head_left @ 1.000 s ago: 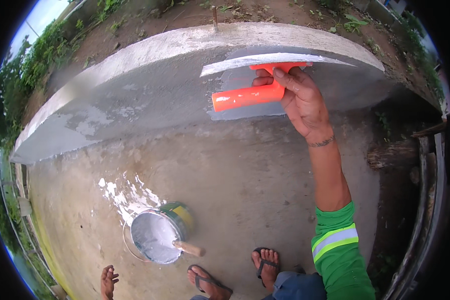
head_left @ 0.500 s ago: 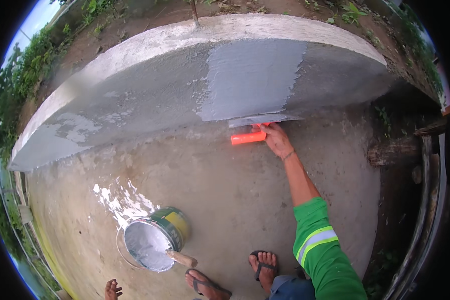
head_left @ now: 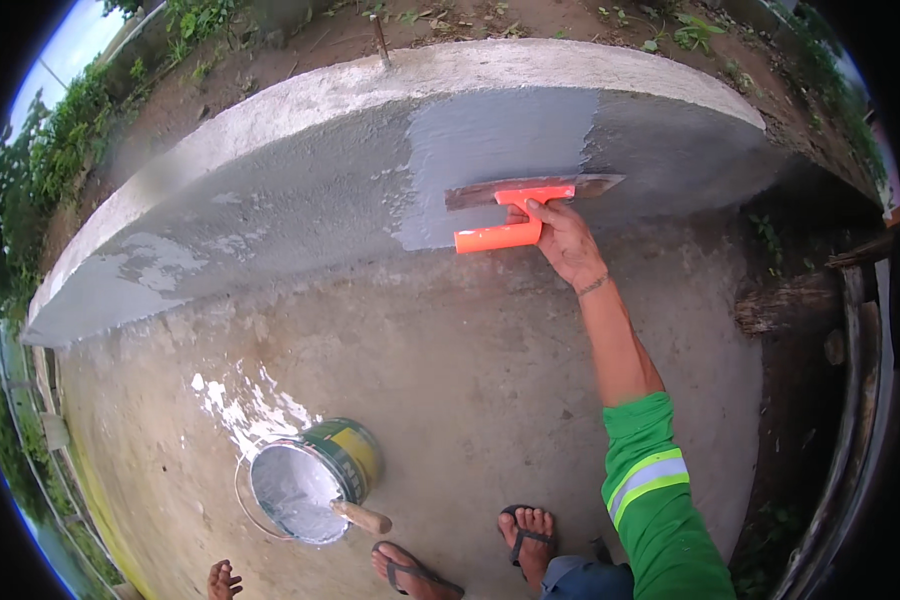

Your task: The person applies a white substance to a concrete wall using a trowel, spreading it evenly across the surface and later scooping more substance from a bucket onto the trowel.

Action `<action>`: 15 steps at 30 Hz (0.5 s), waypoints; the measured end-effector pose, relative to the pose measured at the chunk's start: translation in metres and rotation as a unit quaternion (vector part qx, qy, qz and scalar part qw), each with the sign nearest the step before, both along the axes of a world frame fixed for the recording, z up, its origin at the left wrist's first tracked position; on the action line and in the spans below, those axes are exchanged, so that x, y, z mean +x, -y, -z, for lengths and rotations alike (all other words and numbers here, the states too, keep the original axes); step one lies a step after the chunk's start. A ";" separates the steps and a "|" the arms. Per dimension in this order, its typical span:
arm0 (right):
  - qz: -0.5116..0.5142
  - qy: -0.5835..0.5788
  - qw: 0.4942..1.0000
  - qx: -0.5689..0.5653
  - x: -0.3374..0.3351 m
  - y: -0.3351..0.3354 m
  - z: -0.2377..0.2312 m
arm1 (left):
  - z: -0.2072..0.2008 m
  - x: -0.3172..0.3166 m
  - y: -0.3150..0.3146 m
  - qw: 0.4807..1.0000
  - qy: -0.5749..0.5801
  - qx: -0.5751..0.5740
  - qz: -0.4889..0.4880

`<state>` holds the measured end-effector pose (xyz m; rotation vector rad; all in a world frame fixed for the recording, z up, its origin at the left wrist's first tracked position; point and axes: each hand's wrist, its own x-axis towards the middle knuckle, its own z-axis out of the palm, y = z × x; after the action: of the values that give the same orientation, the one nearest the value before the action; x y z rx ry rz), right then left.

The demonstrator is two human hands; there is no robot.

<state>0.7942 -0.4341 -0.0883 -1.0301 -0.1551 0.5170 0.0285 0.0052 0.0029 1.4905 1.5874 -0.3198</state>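
Observation:
My right hand [head_left: 568,243] is closed round the orange handle of a plastering trowel [head_left: 535,193]. The trowel's long metal blade lies level across the lower half of a smooth, light grey coated patch [head_left: 500,130] on the low wall [head_left: 310,175]. Whether the blade presses on the coat is hard to tell. My left hand [head_left: 224,580] hangs at the lower edge, fingers loosely bent and apart, with nothing visible in it. Nearest to it stands a bucket [head_left: 355,455] of pale paste [head_left: 292,490], and a tool with a wooden handle [head_left: 362,516] rests in its mouth.
White splashes [head_left: 245,400] mark the concrete floor [head_left: 450,370] behind the bucket. My sandalled feet [head_left: 527,535] are near the lower edge. A thin metal rod [head_left: 380,40] rises by the wall's top. Wooden logs [head_left: 785,305] and posts stand at the right.
My right hand has raised the trowel from the foot of the wall up onto the grey patch. The left hand and bucket stay nearly where they were.

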 end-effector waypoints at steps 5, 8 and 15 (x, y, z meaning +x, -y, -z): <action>0.000 0.062 0.998 0.003 -0.003 -0.010 -0.139 | -0.007 0.010 0.003 1.000 0.004 0.009 0.009; -0.002 0.114 0.993 0.039 -0.007 -0.011 -0.196 | -0.003 0.014 0.002 1.000 0.013 0.011 0.016; -0.038 0.096 0.993 0.063 -0.053 -0.023 -0.140 | -0.011 0.016 0.008 0.999 0.013 0.031 -0.014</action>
<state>0.7416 -0.4116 0.0517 -0.9528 -0.3946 0.4711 0.0449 -0.0025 0.0138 1.5125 1.6093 -0.2357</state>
